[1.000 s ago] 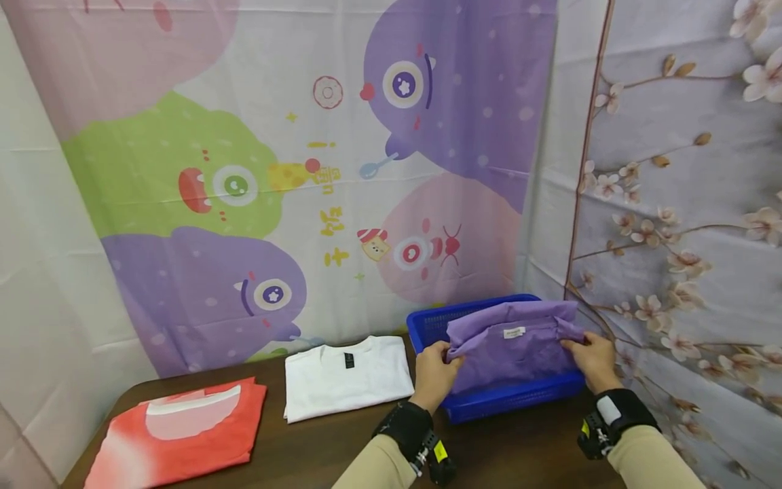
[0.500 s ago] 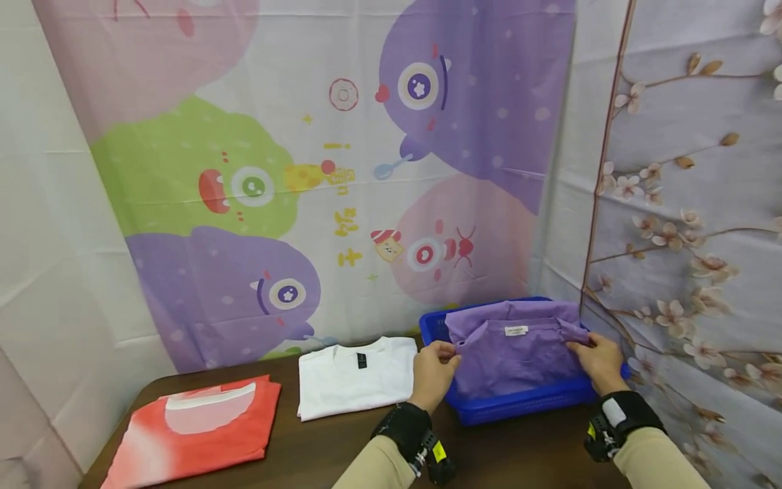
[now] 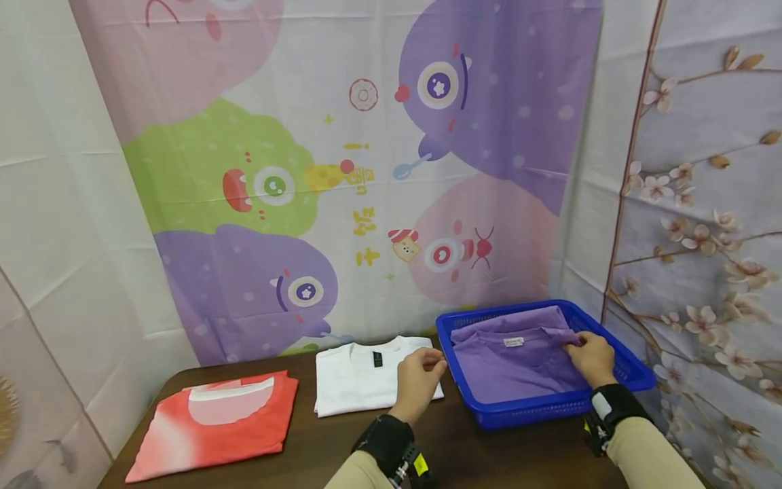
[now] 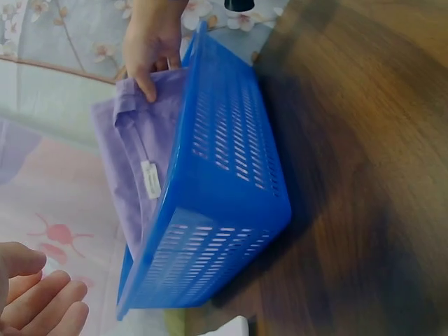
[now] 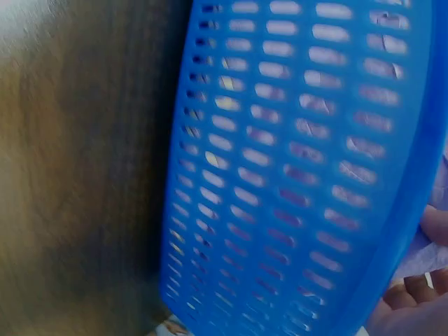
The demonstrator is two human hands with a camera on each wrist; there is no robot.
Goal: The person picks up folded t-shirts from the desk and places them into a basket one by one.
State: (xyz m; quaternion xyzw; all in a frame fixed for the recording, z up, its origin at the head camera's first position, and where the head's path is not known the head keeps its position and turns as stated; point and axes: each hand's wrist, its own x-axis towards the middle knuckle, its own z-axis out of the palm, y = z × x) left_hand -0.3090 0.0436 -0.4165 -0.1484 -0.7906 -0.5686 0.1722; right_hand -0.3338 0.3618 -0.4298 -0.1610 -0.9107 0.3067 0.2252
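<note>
Behind the table (image 3: 318,451), which is of dark brown wood, hangs a printed curtain (image 3: 379,41) with cartoon monsters, and at the right side is a grey cloth (image 3: 702,217) with blossom branches. Toward the right end of the table, close to its far edge, stands a blue basket (image 3: 531,408) with slotted walls. Inside it lies a purple shirt (image 3: 519,370), folded, with its neck opening and small white label (image 3: 514,341) turned up.

Person's right hand (image 3: 592,360) is over the right part of the basket and pinches the right upper corner of the purple shirt between thumb and bent fingers. Left hand (image 3: 418,384) is near the left rim of the basket and in front of a white shirt (image 3: 351,382); its fingers are loosely bent, the thumb stands apart from them in the left wrist view, and it holds nothing.

This white shirt lies folded near the middle of the far edge of the table, just beside the basket. Toward the left edge lies a red shirt (image 3: 214,435), also folded, with pink and white parts.
</note>
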